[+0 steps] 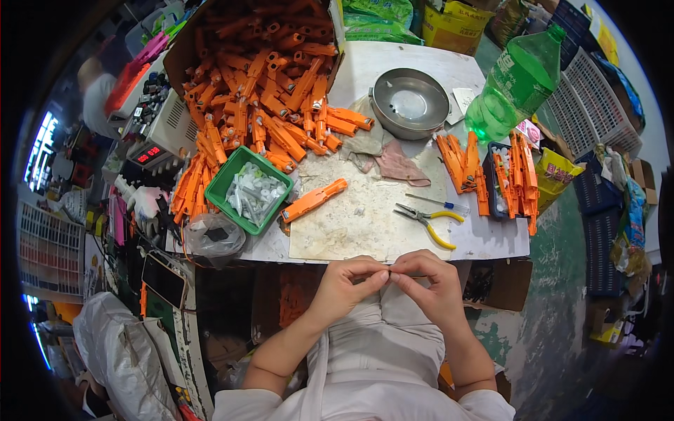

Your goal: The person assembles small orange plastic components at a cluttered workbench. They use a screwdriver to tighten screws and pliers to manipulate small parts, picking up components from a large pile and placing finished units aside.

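My left hand and my right hand meet at the table's front edge, above my lap. Thumb and forefinger of each are pinched together around something tiny and dark that I cannot make out. Just beyond them, on a stained board, lie yellow-handled pliers and a thin screwdriver with a blue end. A single orange plastic part rests farther left on the board. Beside it, a green bin holds small clear and whitish plastic pieces.
A carton spills a large heap of orange parts at the back left. Across the back stand a metal bowl and a green bottle; a rag lies nearer. More orange parts fill a dark tray at right. A phone sits at left.
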The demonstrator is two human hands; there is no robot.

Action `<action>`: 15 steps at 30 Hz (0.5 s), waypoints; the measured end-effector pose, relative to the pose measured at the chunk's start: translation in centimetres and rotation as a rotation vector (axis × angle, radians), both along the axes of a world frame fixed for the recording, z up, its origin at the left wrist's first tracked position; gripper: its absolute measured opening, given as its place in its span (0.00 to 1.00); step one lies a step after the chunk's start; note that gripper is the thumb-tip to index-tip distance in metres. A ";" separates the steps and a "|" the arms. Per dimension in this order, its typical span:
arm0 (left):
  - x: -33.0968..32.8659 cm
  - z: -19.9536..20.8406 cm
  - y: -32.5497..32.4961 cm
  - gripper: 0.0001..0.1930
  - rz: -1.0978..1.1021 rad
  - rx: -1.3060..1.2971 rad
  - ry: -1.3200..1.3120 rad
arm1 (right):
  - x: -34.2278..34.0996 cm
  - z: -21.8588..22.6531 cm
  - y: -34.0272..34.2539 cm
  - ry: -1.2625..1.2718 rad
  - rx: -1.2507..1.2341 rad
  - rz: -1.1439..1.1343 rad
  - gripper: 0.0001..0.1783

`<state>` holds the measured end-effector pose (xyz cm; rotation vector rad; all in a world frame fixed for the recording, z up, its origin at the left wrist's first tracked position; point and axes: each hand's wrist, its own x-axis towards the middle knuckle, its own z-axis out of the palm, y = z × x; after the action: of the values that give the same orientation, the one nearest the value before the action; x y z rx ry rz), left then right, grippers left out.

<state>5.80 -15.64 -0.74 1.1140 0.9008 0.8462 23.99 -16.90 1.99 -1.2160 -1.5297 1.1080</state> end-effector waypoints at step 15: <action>0.3 -0.1 -0.2 0.09 0.058 0.001 -0.024 | -0.7 -0.4 -0.5 -0.246 0.345 -0.108 0.11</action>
<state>6.06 -15.88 -0.84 1.0803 0.9169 0.9059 23.27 -17.43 1.61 -1.2072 -1.7317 0.6074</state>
